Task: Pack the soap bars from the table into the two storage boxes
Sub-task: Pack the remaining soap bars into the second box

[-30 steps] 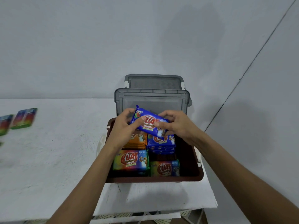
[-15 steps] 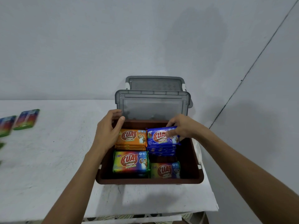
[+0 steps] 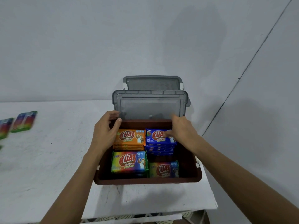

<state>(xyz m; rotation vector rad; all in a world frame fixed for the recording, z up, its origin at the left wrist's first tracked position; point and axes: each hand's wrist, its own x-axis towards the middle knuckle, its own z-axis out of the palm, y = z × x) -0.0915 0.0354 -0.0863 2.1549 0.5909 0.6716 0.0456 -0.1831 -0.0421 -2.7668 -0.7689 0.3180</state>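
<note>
A brown storage box (image 3: 186, 179) sits at the table's right end, holding stacks of wrapped soap bars: orange (image 3: 129, 138) back left, blue (image 3: 157, 139) back right, rainbow (image 3: 129, 162) front left, and a lower rainbow one (image 3: 164, 169) front right. Its grey lid (image 3: 150, 105) stands upright behind it. My left hand (image 3: 104, 132) is at the box's back-left corner, fingers loosely curved by the lid's lower corner and holding nothing. My right hand (image 3: 182, 130) has its thumb resting on the top blue bar, and its blurred fingers reach up to the lid's lower right.
A second grey-lidded box (image 3: 152, 82) stands behind the first, against the wall. Two more rainbow soap bars (image 3: 24, 121) (image 3: 4, 128) lie on the white table (image 3: 48, 159) at far left. The table's edge is just right of the brown box.
Both hands lowered the blue soap bar onto the back-right stack and let go. The left hand moved to the box's back-left corner, and both hands have risen toward the lid.
</note>
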